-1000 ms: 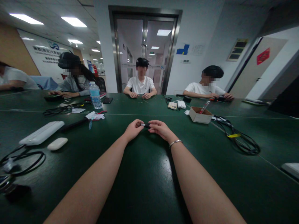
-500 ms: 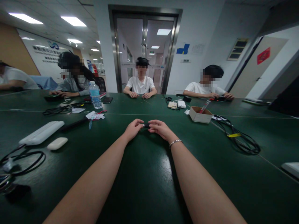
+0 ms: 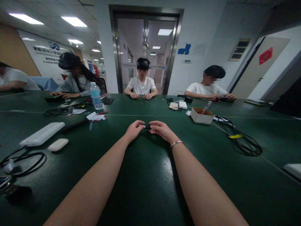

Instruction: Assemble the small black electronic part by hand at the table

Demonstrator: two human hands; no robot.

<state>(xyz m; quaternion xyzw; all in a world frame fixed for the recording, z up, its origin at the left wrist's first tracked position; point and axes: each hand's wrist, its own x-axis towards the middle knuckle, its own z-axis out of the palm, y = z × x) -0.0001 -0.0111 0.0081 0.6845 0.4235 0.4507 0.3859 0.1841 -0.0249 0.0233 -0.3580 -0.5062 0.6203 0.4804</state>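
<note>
Both hands meet over the green table (image 3: 143, 175), around a small black object with a silvery left end (image 3: 147, 126). My left hand (image 3: 134, 130) pinches the silvery end between thumb and fingers. On the other side, my right hand (image 3: 162, 130) grips the black end, its fingers closed around it. The object lies sideways between the fingertips, close to the table top. Its ends are covered by my fingers, and it is too small to tell its kind. A silver bracelet (image 3: 176, 143) circles my right wrist.
A white device (image 3: 42, 134), a white earbud case (image 3: 58, 144) and black cables lie left. Farther back stand a water bottle (image 3: 96, 96) and scattered papers (image 3: 96, 116). To the right are a cardboard box (image 3: 201, 117) and a coiled black cable (image 3: 244, 144). Several people sit across the table.
</note>
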